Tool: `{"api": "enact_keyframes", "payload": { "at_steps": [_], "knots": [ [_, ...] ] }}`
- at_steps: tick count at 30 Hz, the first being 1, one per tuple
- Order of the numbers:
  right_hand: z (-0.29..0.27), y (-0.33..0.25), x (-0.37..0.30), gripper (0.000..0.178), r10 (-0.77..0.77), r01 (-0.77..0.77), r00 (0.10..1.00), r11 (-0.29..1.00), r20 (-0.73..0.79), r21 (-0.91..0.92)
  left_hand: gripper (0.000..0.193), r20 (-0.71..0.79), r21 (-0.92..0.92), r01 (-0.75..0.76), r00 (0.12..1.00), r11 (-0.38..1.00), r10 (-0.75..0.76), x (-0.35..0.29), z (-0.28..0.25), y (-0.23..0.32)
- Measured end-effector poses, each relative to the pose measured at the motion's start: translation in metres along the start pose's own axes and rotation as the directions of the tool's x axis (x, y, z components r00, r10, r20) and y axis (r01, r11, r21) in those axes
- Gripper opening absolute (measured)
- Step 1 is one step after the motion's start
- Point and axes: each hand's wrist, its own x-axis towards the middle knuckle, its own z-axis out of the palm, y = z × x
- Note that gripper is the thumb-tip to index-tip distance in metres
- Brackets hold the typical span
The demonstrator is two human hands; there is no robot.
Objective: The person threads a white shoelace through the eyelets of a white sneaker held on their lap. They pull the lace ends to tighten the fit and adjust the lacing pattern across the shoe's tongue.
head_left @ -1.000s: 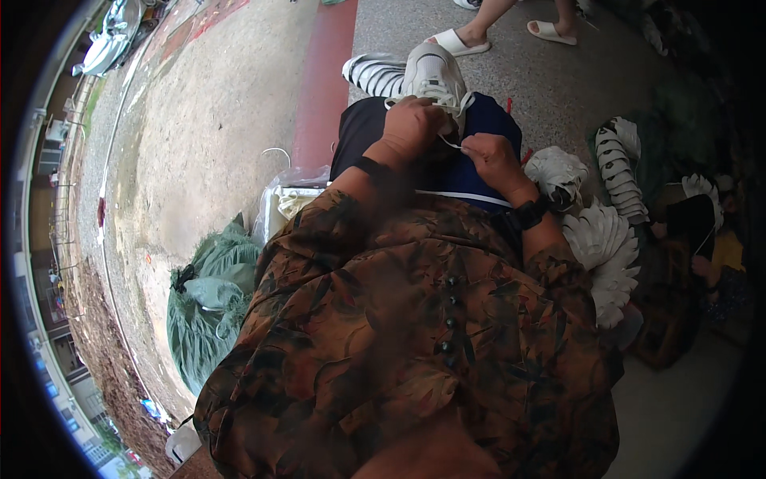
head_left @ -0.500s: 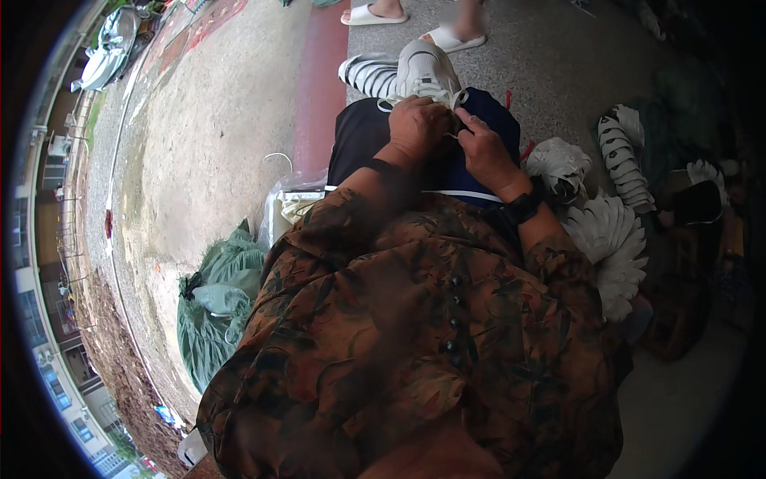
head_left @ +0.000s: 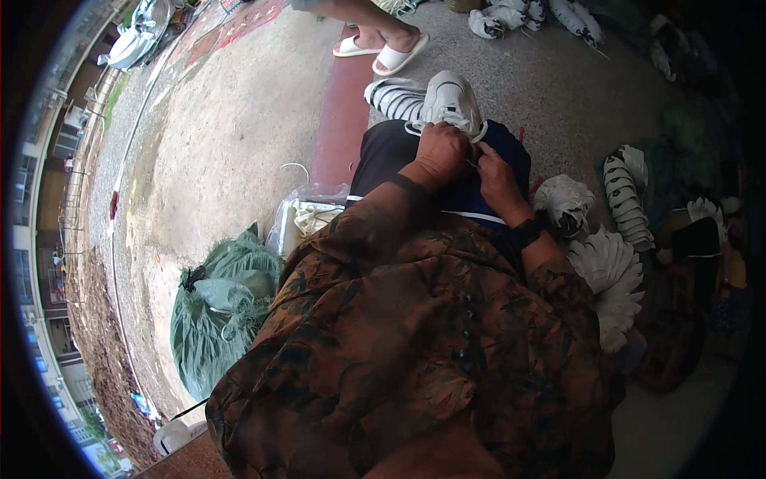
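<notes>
A white lace-up shoe upper [head_left: 451, 97] rests over my knees, toe pointing away from me, with loops of white shoelace [head_left: 479, 132] hanging at its sides. My left hand [head_left: 444, 153] is closed over the near end of the upper and hides that part. Just to its right, my right hand [head_left: 499, 180] has its fingers pinched, the index finger stretched toward the laces. A thin white lace end shows between the two hands. Left of the upper lies a row of nested white shoe uppers [head_left: 396, 100].
Bundles of white shoe uppers [head_left: 606, 267] lie at my right, with a nested stack [head_left: 625, 199] beyond. On my left are a clear plastic bag [head_left: 289, 214] with pale pieces and a green sack [head_left: 219, 311]. Ahead, a person in white slippers [head_left: 401, 53] stands on the concrete.
The view has shifted, so my hands and the shoe upper sit lower and further right. The person ahead has stepped to the left. Both hands stay at the laces.
</notes>
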Motion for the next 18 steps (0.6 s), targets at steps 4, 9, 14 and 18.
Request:
{"api": "enact_keyframes", "payload": {
  "at_steps": [4, 9, 14, 18],
  "knots": [
    [-0.008, 0.022, -0.004, 0.007, 0.024, -0.062, 0.985, 0.973, -0.172, -0.224, 0.010, 0.298, 0.282, -0.044, 0.953, 0.958, -0.044, 0.002, -0.042, -0.007],
    [-0.035, 0.053, -0.020, 0.010, 0.118, -0.222, 0.954, 0.896, -0.275, -0.385, 0.020, 0.460, 0.327, 0.330, 0.763, 0.885, -0.454, -0.039, -0.084, -0.058],
    [-0.047, -0.017, 0.006, 0.008, -0.008, -0.033, 0.993, 0.941, -0.120, -0.336, 0.023, 0.445, 0.148, 0.509, 0.731, 0.848, -0.517, -0.064, -0.068, -0.076],
    [-0.009, -0.042, 0.014, 0.007, -0.220, 0.258, 0.935, 0.960, 0.278, -0.108, 0.027, 0.350, 0.013, 0.555, 0.776, 0.832, -0.524, -0.058, -0.078, -0.065]
  ]
}}
